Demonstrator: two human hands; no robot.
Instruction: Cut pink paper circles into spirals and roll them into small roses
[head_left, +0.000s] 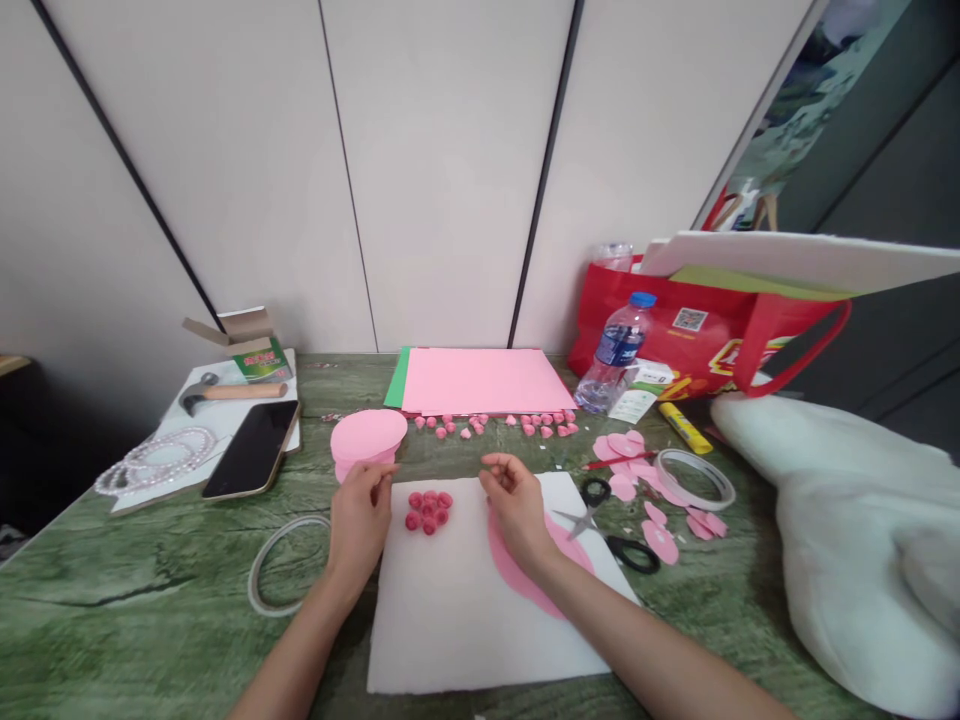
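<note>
My left hand (360, 520) rests on the left edge of a white sheet (465, 610), its fingers curled and pointing toward a cluster of small pink paper buds (428, 509). My right hand (516, 505) lies on the same sheet just right of the buds, fingers loosely curled, over a pink paper circle (525, 575). I cannot make out anything pinched in either hand. A round pink paper stack (368, 437) sits just beyond my left hand.
Pink and green sheets (480, 380) lie at the back with a row of pink buds (495, 424) before them. Scissors (607, 520), petals, tape rings (696, 478) (281, 565), glue stick, water bottle (615, 350) and red bag are right. Phone (253, 450), beads and hammer are left.
</note>
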